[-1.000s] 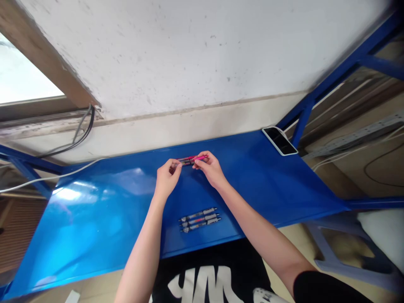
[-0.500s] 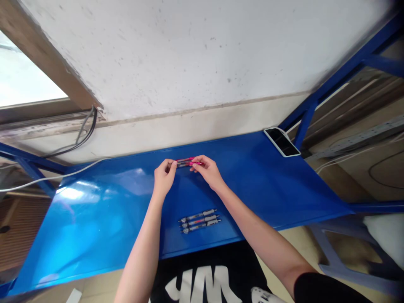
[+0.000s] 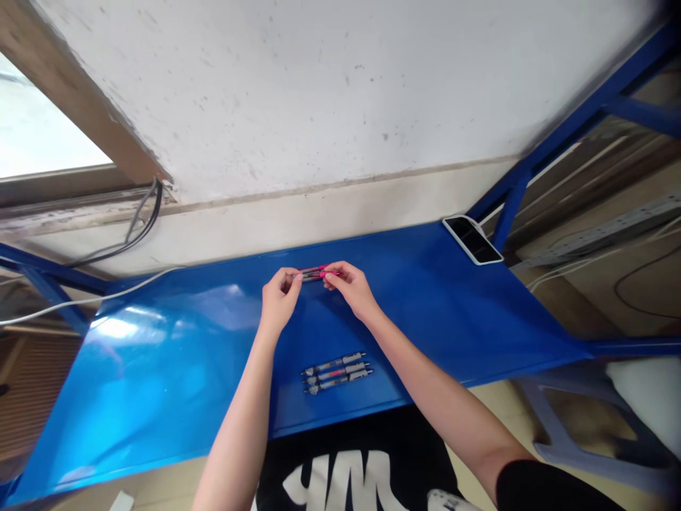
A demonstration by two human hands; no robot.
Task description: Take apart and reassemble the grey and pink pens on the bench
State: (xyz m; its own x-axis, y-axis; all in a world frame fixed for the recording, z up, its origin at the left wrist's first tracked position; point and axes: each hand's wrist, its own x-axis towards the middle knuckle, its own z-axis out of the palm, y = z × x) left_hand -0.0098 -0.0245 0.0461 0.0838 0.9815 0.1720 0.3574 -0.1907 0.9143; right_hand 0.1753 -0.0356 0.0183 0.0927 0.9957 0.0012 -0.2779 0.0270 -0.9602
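My left hand [image 3: 281, 296] and my right hand [image 3: 351, 287] pinch a small bundle of slim pens with pink parts [image 3: 319, 273] by its two ends, above the blue table top [image 3: 159, 369]. The fingers hide much of the bundle, so I cannot tell how many pens it holds. Nearer to me, three grey-and-black retractable pens [image 3: 337, 372] lie side by side on the table, apart from both hands.
A black-screened smartphone [image 3: 472, 240] lies at the table's far right corner. A white cable [image 3: 90, 299] runs over the far left edge. Blue steel frame bars [image 3: 564, 142] rise on the right, a white wall stands behind, and a grey stool [image 3: 564, 419] sits low right.
The pen bundle has gone from tilted to nearly level, and my hands sit slightly closer together. The three pens on the table have not moved.
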